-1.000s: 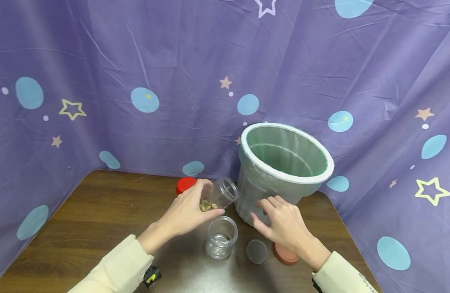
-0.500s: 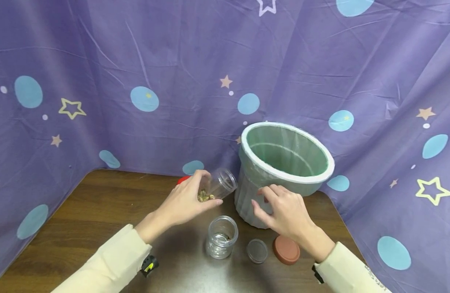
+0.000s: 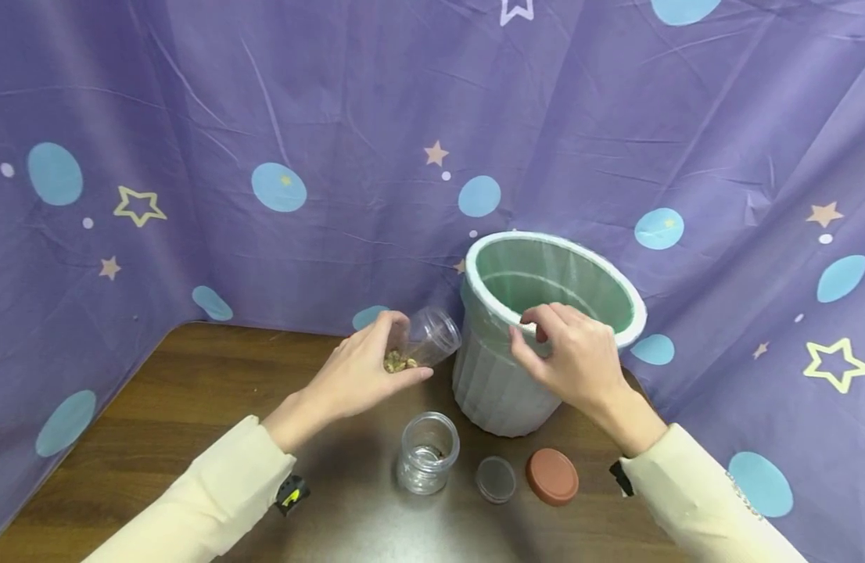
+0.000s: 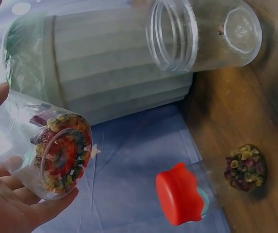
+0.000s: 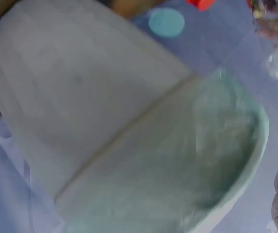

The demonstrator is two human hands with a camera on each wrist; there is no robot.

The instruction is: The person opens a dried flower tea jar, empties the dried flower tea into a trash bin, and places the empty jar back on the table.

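Observation:
My left hand [image 3: 355, 367] grips a clear plastic jar [image 3: 430, 336], tipped on its side with its uncapped mouth toward the bin. Dried flower pieces [image 4: 63, 150], red, yellow and dark, lie at its bottom end. My right hand [image 3: 580, 352] is over the near rim of the grey-green bin [image 3: 506, 391], fingers loosely bent and thumb apart; I see nothing held in it. On the table below, a second clear jar [image 3: 427, 461] stands upright without a lid, a few dark specks at its bottom.
A translucent grey lid [image 3: 496, 479] and a reddish-brown lid [image 3: 552, 476] lie right of the upright jar. Behind my left hand stands a jar with a red lid [image 4: 180, 194], holding dried flower buds [image 4: 245, 167]. A thin bag lines the bin; a purple curtain [image 3: 348, 156] hangs behind.
My left hand has risen slightly and moved away from the upright jar, still holding the tilted jar. My right hand has moved up and right, from beside the bin's wall to its rim.

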